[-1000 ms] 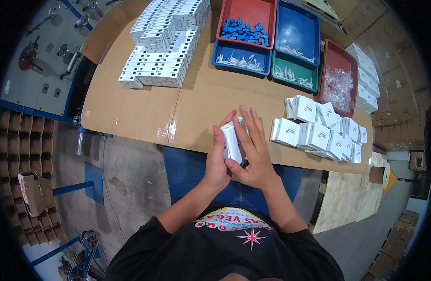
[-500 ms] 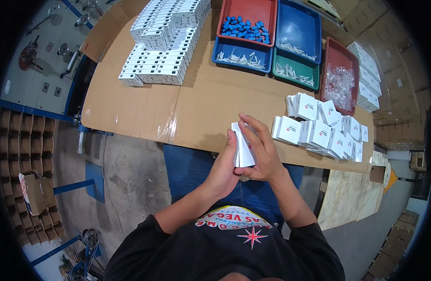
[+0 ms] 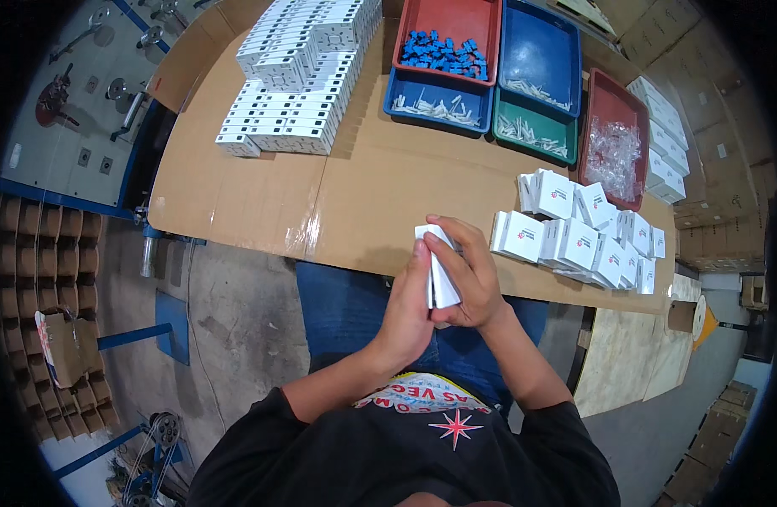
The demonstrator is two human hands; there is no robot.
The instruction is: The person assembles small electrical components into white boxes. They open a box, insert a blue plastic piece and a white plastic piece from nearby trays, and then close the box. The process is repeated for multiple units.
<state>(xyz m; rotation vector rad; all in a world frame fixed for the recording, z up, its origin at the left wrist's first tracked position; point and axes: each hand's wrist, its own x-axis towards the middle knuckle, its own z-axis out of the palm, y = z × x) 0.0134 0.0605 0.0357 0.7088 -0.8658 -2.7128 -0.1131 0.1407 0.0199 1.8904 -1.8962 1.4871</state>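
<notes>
Between my two hands, just off the table's near edge, is a small flat white box [image 3: 444, 290]. My left hand [image 3: 405, 314] presses on its left side, with the fingers hidden behind it. From the right, my right hand [image 3: 478, 280] grips it, its fingers bent over the upper part and its thumb low at the bottom edge. A narrow dark gap runs down the box's near side. To the right of my hands lies a heap of similar white boxes [image 3: 578, 245] with small red marks.
Stacked white square plates [image 3: 291, 127] with dark slots stand at the back left of the cardboard-covered table [image 3: 228, 194]. Trays hold blue parts [image 3: 446, 55], white pieces [image 3: 439, 108] and clear plastic pieces [image 3: 612, 156]. Larger white cartons [image 3: 663, 139] stand beyond the right tray.
My right fingers have curled further over the box, hiding its red mark. The box has tilted a little, and both hands have shifted slightly downward.
</notes>
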